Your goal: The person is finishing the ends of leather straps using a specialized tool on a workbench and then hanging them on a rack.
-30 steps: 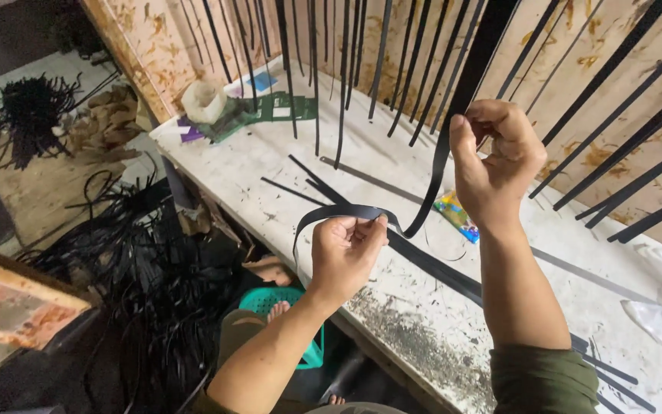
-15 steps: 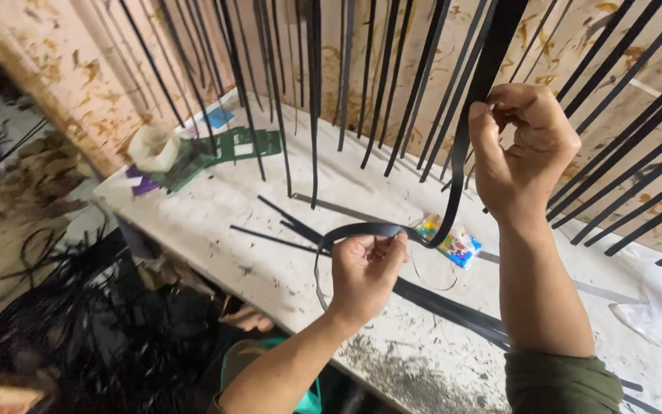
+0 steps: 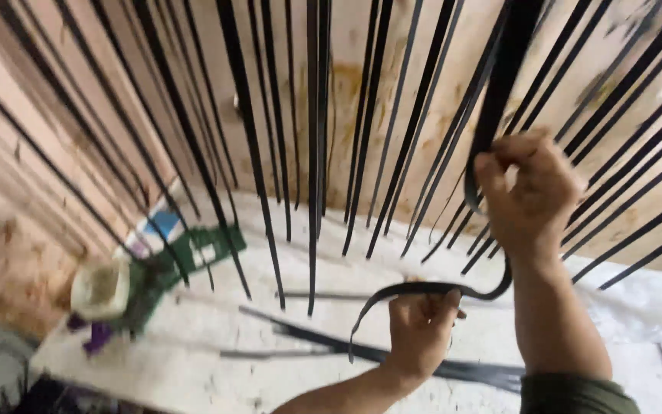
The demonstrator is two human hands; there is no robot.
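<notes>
A wide black strip [image 3: 499,84] hangs down from above in front of a wooden wall. My right hand [image 3: 534,192] is raised and grips this strip near its bend. The strip curls under my right wrist and runs left as a loop, where my left hand [image 3: 421,326] pinches its lower part [image 3: 415,289]; the loose end droops down to the left. Both hands are above a white worktable [image 3: 193,360].
Many thin black strips [image 3: 312,153] hang in a row along the wooden wall [image 3: 40,230]. More black strips [image 3: 316,337] lie flat on the table. A white cup [image 3: 101,287] and a green object [image 3: 170,264] sit at the table's left end.
The view has tilted up and closer to the wall. My right hand has risen with the strip, and my left hand stays pinched on the loop below it.
</notes>
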